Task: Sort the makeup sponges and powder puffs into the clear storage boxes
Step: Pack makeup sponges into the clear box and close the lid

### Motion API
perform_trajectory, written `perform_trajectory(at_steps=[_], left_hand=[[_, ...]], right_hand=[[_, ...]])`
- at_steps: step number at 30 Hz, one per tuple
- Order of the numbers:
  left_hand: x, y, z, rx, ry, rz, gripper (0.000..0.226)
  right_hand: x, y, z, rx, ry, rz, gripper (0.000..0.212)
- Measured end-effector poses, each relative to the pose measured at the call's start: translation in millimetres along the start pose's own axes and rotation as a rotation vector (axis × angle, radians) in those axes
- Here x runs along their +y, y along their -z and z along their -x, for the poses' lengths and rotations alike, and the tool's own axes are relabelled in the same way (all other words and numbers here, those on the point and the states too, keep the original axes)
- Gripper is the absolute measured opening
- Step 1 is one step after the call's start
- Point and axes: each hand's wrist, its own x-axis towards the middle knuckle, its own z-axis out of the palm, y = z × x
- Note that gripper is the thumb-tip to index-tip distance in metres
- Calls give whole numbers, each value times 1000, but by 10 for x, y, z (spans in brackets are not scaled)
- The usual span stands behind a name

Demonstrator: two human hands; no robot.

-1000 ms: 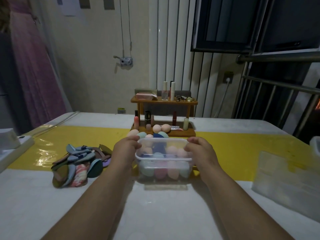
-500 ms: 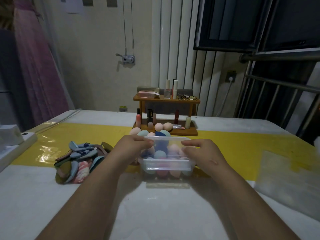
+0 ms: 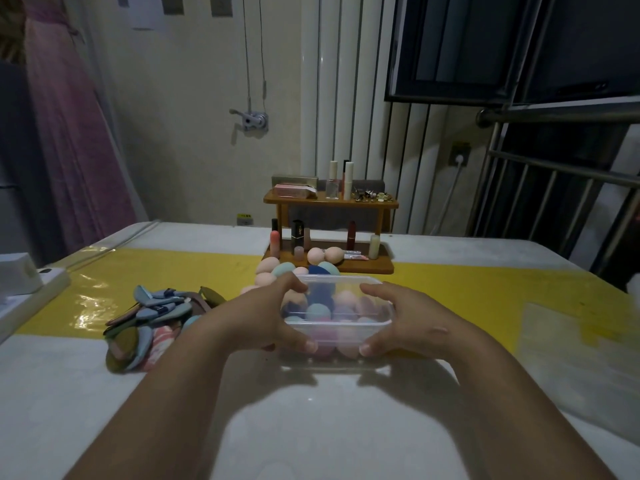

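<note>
View: head camera, looking down and forward across the table (image 3: pixel 311 427).
Box: clear plastic box (image 3: pixel 341 328) sits at the centre of the table, on the near edge of the yellow strip (image 3: pixel 485 289).
Box contents: filled with egg-shaped sponges (image 3: pixel 317 311) in teal, pink, peach and dark blue.
Left hand: left hand (image 3: pixel 273 317) grips the box's 9 o'clock end, thumb on the near wall and fingers curled over the far rim.
Right hand: right hand (image 3: pixel 405 323) grips the 3 o'clock end the same way, thumb on the near wall and fingers over the top edge.
Lid: cannot tell whether a lid lies on the box.
Loose sponges: a cluster of loose sponges (image 3: pixel 277 268) lies just beyond the box at 11 o'clock, touching or nearly so.
Puffs: a heap of flat powder puffs (image 3: pixel 156 317), blue, green and pink, lies at 9 o'clock of the box, near the left forearm.
Shelf: small wooden shelf (image 3: pixel 330 202) stands at 12 o'clock, with bottles and lipsticks, and two peach sponges on its lower tray.
Right side: a blurred translucent plastic piece (image 3: pixel 571 341) lies at 3 o'clock, well apart.
Left edge: white power strip (image 3: pixel 34 285) at 9 o'clock, by the table edge.
</note>
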Motion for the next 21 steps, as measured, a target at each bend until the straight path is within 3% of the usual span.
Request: perform_trajectory(at_steps=[17, 21], left_hand=[[-5, -36, 0, 78, -61, -91, 77], [-8, -27, 7, 44, -41, -50, 77]], right_hand=[[-9, -5, 8, 82, 5, 83, 101], [44, -13, -10, 31, 14, -14, 82]])
